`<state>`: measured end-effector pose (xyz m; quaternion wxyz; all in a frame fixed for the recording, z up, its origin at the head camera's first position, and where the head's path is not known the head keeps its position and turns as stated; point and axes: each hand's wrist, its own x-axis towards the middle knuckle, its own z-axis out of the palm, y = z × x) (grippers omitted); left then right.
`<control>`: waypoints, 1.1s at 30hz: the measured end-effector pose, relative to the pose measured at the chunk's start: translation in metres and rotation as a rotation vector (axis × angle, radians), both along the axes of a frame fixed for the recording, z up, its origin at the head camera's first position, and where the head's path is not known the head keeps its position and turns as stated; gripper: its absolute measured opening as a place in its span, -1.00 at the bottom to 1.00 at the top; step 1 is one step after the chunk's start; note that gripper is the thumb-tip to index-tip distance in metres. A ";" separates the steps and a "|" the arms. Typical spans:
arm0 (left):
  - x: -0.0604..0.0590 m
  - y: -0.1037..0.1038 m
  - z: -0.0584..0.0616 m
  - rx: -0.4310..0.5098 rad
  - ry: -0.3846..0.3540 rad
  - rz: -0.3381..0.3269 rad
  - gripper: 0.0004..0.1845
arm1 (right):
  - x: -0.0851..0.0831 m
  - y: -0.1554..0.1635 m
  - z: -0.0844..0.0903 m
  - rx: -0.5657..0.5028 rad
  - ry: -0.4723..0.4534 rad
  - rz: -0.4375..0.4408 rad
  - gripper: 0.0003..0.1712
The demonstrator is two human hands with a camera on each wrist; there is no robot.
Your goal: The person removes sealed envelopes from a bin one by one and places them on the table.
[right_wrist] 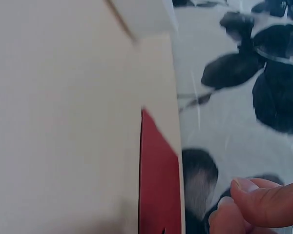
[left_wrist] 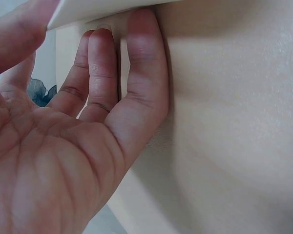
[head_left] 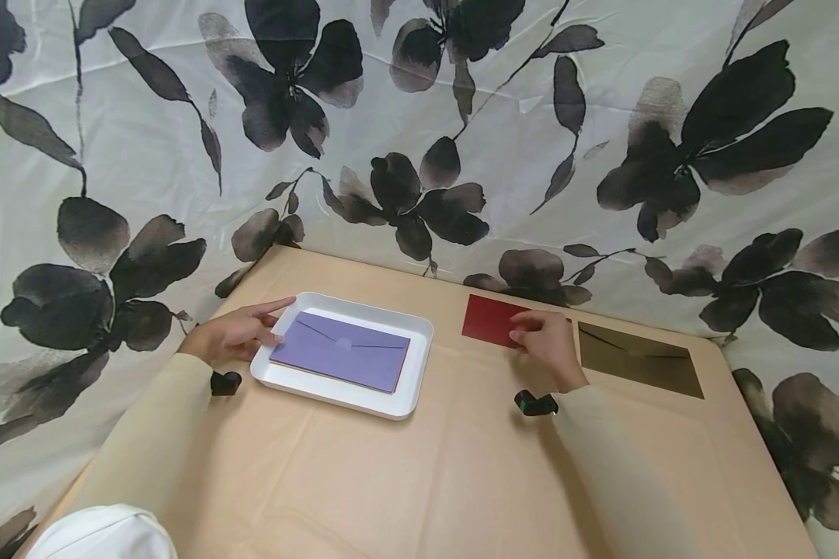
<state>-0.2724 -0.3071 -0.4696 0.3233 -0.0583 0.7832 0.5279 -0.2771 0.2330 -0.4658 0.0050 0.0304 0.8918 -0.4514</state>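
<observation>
Hanging cloth (head_left: 161, 163): pale, printed with dark flowers and leaves; creased in places; behind the bench (head_left: 363, 481) and down past both its sides.
White rounded thing (head_left: 101, 536): low at the left, cut off by the frame; too little in view to name.
Left sleeve (head_left: 140, 435): pale, slanting up from the lower left.
Left hand (head_left: 232, 334): at the left end of the tray; fingers grasping its rim, thumb on the edge, others bent underneath or alongside; black wrist device (head_left: 225, 383) just below.
White tray (head_left: 414, 373): left of the middle of the bench, shallow, with rounded corners; cannot tell whether raised at the gripped end.
Purple envelope (head_left: 342, 361): flat inside the tray, flap side up, with a round seal; thin reddish-brown edge peeking out beneath.
Red envelope (head_left: 488, 320): flat on the bench near its far edge, right of the tray and well apart from it; partly hidden under the right hand.
Right hand (head_left: 548, 345): above the red envelope; fingers loosely bent, thumb and forefinger tips close together, grasping nothing; apart from the envelope in the right wrist view; second wrist device (head_left: 534, 402) below.
Gold envelope (head_left: 636, 361): flat on the bench, just right of the right hand, flap side up.
</observation>
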 end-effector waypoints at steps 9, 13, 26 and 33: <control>-0.001 0.004 -0.002 0.002 0.007 0.001 0.02 | 0.017 -0.035 0.004 -0.087 -0.014 0.052 -0.68; -0.001 0.003 -0.001 0.003 0.007 -0.001 0.02 | 0.023 -0.054 0.004 -0.126 -0.009 0.068 -0.70; 0.000 0.000 0.001 0.028 0.008 -0.002 0.03 | 0.040 -0.106 0.004 -0.182 -0.043 0.123 -0.71; 0.002 0.001 0.000 0.006 0.008 0.002 0.01 | 0.049 -0.126 0.004 -0.208 -0.026 0.169 -0.73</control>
